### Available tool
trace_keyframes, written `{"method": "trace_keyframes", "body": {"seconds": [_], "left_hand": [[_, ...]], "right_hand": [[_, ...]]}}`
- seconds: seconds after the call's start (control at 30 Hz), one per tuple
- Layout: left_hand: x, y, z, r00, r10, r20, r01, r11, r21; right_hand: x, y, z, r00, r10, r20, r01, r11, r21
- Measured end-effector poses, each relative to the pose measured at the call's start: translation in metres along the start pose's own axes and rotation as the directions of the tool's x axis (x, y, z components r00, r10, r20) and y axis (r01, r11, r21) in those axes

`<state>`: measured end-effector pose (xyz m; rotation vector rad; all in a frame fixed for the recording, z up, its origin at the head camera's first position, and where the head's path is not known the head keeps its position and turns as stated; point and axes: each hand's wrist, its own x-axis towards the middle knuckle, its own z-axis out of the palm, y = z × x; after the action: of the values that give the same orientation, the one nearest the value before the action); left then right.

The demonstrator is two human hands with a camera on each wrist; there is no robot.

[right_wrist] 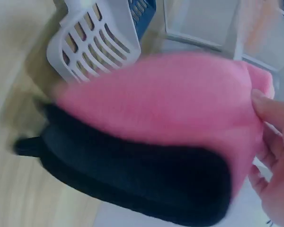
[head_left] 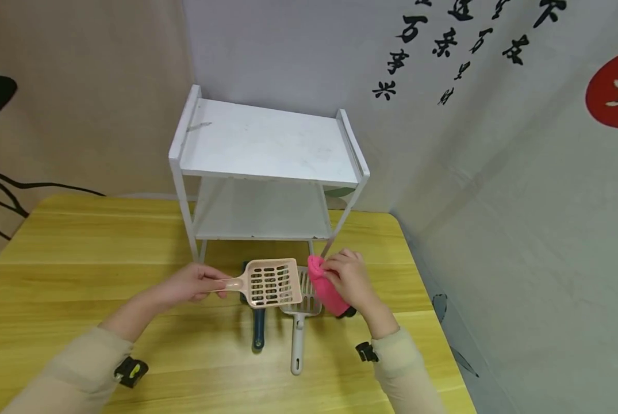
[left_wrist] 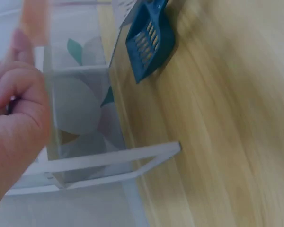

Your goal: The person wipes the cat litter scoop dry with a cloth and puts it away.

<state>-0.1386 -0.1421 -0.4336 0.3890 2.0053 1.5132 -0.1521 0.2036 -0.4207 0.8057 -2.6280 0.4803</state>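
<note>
My left hand (head_left: 195,283) grips the handle of a beige slotted scoop (head_left: 269,283) and holds it above the wooden table (head_left: 81,270). My right hand (head_left: 351,277) grips a pink cleaning pad with a black backing (head_left: 325,290) just right of that scoop. In the right wrist view the pink pad (right_wrist: 165,109) fills the frame over its black backing (right_wrist: 132,179). A grey-white slotted scoop (head_left: 299,322) and a dark blue scoop (head_left: 257,328) lie on the table under the beige one. The blue scoop (left_wrist: 149,40) shows in the left wrist view, with my fingers (left_wrist: 14,118) curled.
A white two-tier shelf rack (head_left: 267,167) stands on the table just behind my hands, against a grey wall with black characters. The table's right edge (head_left: 433,310) runs close beside my right hand. A beige wall lies to the left.
</note>
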Motion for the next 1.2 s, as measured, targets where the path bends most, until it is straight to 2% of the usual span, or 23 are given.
{"method": "trace_keyframes", "body": {"seconds": [0.17,0.3,0.43,0.57,0.67,0.8,0.93,1.07,1.2], "left_hand": [[0.003,-0.001,-0.002,1.000,-0.025,-0.007,0.025,0.998,0.058],[0.012,0.001,0.007,1.000,-0.013,0.020,0.012,0.996,0.087],[0.016,0.009,0.015,0.999,0.012,0.042,-0.016,0.995,0.103],[0.015,0.017,0.020,0.998,0.030,0.061,-0.035,0.996,0.085],[0.013,0.021,0.023,0.998,0.028,0.056,-0.031,0.997,0.068],[0.011,0.024,0.025,0.999,0.035,0.026,-0.037,0.997,0.072],[0.011,0.025,0.027,0.999,0.041,0.008,-0.041,0.996,0.079],[0.010,0.025,0.026,0.999,0.034,0.004,-0.034,0.997,0.068],[0.008,0.022,0.022,0.999,0.045,0.014,-0.045,0.998,0.049]], "right_hand": [[0.009,-0.007,-0.011,0.999,0.033,0.005,-0.034,0.998,0.047],[0.021,-0.026,-0.004,0.999,0.012,0.049,-0.020,0.988,0.156],[0.022,-0.035,0.012,0.989,0.027,0.144,-0.072,0.946,0.317],[0.016,-0.034,0.023,0.972,0.065,0.226,-0.151,0.910,0.387],[0.015,-0.032,0.026,0.962,0.057,0.267,-0.161,0.908,0.386],[0.017,-0.033,0.026,0.949,0.007,0.316,-0.108,0.947,0.303],[0.017,-0.033,0.024,0.944,-0.046,0.327,-0.026,0.977,0.212],[0.014,-0.030,0.020,0.952,-0.062,0.299,-0.003,0.977,0.211],[0.010,-0.024,0.013,0.963,-0.049,0.264,-0.018,0.969,0.248]]}}
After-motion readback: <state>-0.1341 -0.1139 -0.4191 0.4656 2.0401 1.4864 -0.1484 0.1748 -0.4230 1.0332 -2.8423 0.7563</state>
